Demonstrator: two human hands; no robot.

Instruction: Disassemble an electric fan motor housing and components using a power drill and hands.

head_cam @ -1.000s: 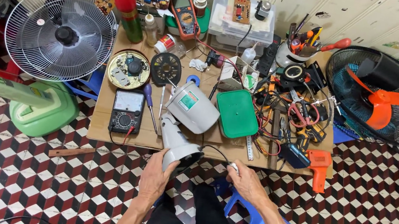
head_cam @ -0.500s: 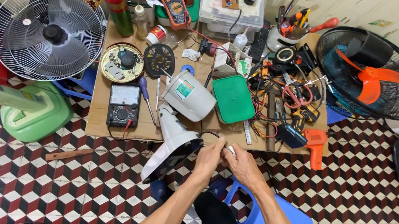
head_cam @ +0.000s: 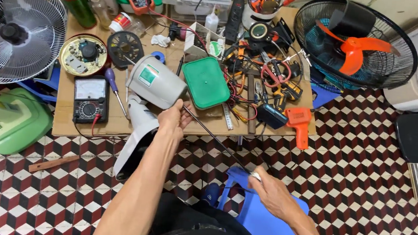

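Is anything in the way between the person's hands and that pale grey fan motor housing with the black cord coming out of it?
Nothing visible is. The left hand already rests against the pale grey fan motor housing at the table edge, and the right hand grips the thin black cord, stretched in open air above the checked tile floor.

A green-and-white square label [head_cam: 148, 75] sits on the grey housing [head_cam: 157, 81] by my left hand [head_cam: 173, 120]; the black meter [head_cam: 91, 99] on my tabletop [head_cam: 66, 120] shows a pale dial face.

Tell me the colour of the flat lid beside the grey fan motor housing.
Green lid, seen in the head view.
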